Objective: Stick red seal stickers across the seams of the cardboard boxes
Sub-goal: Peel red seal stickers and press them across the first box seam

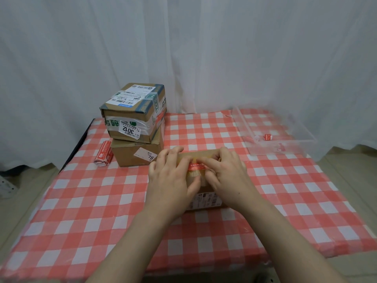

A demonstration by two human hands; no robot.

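white curtain (224,48) hangs across the whole background behind your work. below it, the red-and-white checked tablecloth (91,211) covers the table you are working on. at the far left of the cloth two cardboard boxes are stacked: the upper box (134,111), wrapped in tape and printed labels, sits slightly askew on the lower box (132,153), which carries a white label on its near face. at the far right stands a clear plastic bin (273,131) with a few small red scraps (267,137) lying in it.

the box you are sealing (204,193) is in the middle of the cloth, just right of the stack and mostly hidden under your hands; a dark printed label shows on its near side. your left hand (173,176) lies over the left part of its top with the fingers spread and flat, thumb tucked toward the centre. your right hand (226,172) covers the right part, its fingers bent and pressing down on the red seal sticker (196,166), which lies across the top of the box between your two hands. neither hand is gripping anything; both press downward.

smallest, a roll of red stickers (104,156) lies on the cloth just left of the lower box, touching or nearly touching it.
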